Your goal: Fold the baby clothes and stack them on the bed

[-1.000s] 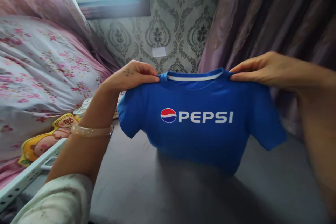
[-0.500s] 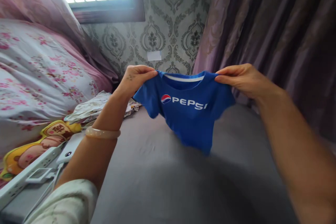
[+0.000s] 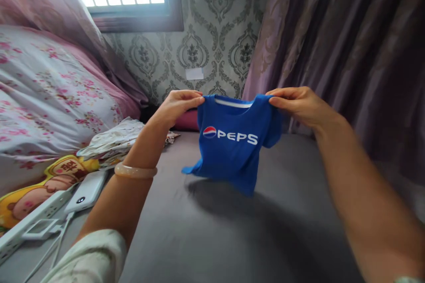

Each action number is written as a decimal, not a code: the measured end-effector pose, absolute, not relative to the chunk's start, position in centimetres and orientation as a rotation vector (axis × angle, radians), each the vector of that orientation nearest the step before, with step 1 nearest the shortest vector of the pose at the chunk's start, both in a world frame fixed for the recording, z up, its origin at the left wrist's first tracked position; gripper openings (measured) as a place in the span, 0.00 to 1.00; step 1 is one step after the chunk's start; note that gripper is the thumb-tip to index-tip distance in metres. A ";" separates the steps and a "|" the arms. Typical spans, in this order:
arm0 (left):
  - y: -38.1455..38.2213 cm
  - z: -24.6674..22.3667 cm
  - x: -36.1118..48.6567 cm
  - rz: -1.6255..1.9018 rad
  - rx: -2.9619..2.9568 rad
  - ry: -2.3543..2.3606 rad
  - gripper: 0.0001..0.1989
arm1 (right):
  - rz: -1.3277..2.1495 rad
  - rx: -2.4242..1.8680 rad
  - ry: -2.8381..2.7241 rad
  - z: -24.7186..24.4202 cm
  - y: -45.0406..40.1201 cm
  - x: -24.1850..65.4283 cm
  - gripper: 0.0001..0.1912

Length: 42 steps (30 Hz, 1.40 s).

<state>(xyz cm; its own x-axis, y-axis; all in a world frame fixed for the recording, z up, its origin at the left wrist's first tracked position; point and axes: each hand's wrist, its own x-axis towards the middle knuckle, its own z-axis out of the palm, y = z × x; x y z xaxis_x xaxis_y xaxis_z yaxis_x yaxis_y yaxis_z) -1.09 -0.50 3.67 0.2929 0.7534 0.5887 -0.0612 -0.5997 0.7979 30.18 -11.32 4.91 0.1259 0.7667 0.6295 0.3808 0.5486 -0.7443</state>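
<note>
A small blue T-shirt (image 3: pixel 229 154) with a white "PEPS" print and a round red, white and blue logo hangs by its shoulders, front towards me. My left hand (image 3: pixel 182 102) pinches the shoulder on the left between thumb and fingers. On the other side of the white-lined neckline, my right hand (image 3: pixel 294 102) pinches the second shoulder. The shirt's lower left corner flares outward, and folds hide the end of the lettering. Beneath it lies the grey sheet (image 3: pixel 186 239), with the shirt's shadow on it.
On the left are a floral cover (image 3: pixel 59 97), a pile of pale cloth (image 3: pixel 116 141), a yellow cartoon cushion (image 3: pixel 66 168), a white power bank (image 3: pixel 86 191) and a power strip (image 3: pixel 36 219) with cables. Curtains (image 3: pixel 332 53) hang on the right, patterned wallpaper (image 3: pixel 219 17) behind.
My hands have come slightly closer together and a little lower. The shirt's hem has swung to the left, and its sleeves now hang closer in.
</note>
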 end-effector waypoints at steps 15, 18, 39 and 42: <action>0.9 2.6 -0.2 1.272 1.724 0.634 0.14 | 0.278 -1.126 -1.467 4.8 -9.7 29.9 0.13; 1.5 2.2 0.7 1.292 1.756 0.665 0.12 | 0.162 -1.126 -1.471 4.0 -8.4 29.7 0.14; -3.4 1.4 0.1 2.121 2.576 1.292 0.14 | -1.151 -1.627 -1.586 2.0 -12.7 28.9 0.25; -5.3 2.1 -1.8 2.229 2.724 1.339 0.15 | -1.249 -1.533 -1.647 3.1 -15.3 28.9 0.25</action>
